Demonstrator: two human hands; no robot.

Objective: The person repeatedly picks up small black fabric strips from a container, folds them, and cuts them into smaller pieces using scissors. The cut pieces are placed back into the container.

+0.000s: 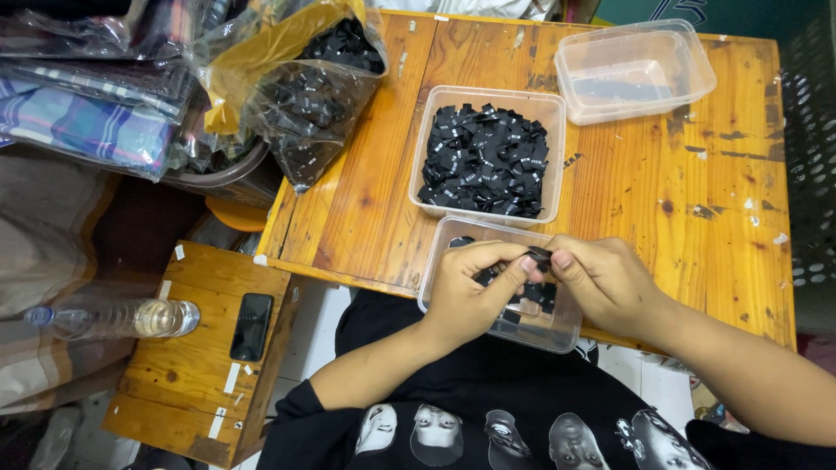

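Both hands meet over the near clear tub (557, 335) at the table's (697, 218) near edge. I see the left hand (466, 292) and right hand (605, 283) each pinched shut on one small black label (540, 256), thumb and forefinger closed on it, remaining fingers curled loosely. The label sits between the fingertips, just above the near tub's far rim.

Orientation: what shows of the label runs roughly left to right, one end in each hand; I judge that to be its long axis. Which face is up I cannot tell; it is too small and mostly covered.

Note on technique, my judgement: grip close to the ends, keep the label taut and level, work directly over the tub so a slip lands inside.

Just beyond lies the full tub of black labels (485, 161); an empty tub (636, 70) sits far right, a bag of labels (322, 96) far left.
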